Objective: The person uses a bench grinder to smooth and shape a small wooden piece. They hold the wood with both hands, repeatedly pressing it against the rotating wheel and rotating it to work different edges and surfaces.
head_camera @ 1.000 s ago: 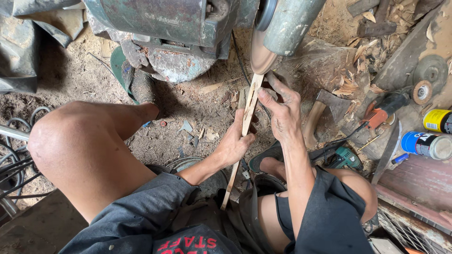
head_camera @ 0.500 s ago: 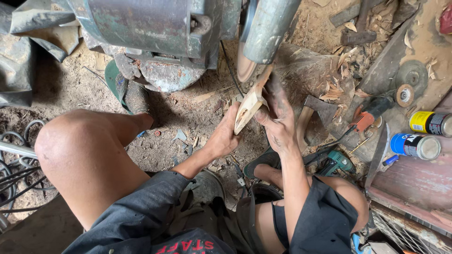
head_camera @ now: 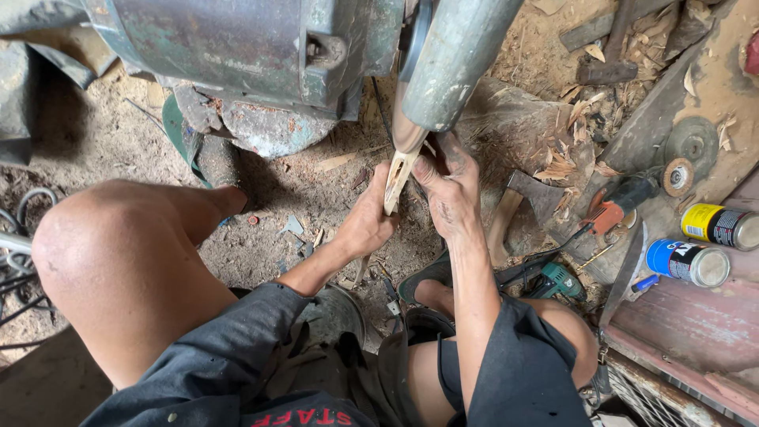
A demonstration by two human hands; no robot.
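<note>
Seemingly to steady it, thin wooden slat [head_camera: 396, 180] pinched upright between both hands, top end up against the cylindrical grey sanding drum [head_camera: 447, 67]. Left hand [head_camera: 368, 221] wrapped shut round the lower part; right hand [head_camera: 451, 190] pressing fingers along the upper edge. Hatchet [head_camera: 522, 207], green drill [head_camera: 553, 278], two spray cans [head_camera: 704, 245] nearby on sawdust-strewn ground [head_camera: 316, 198].

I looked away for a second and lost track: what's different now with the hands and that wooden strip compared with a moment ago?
Both hands have slid up the wooden strip toward the machine. The left hand, which held it lower down, now grips close to the top, and the right hand presses beside it, so far less strip shows. Neither hand let go. The cans, axe and drill lie as before.
</note>
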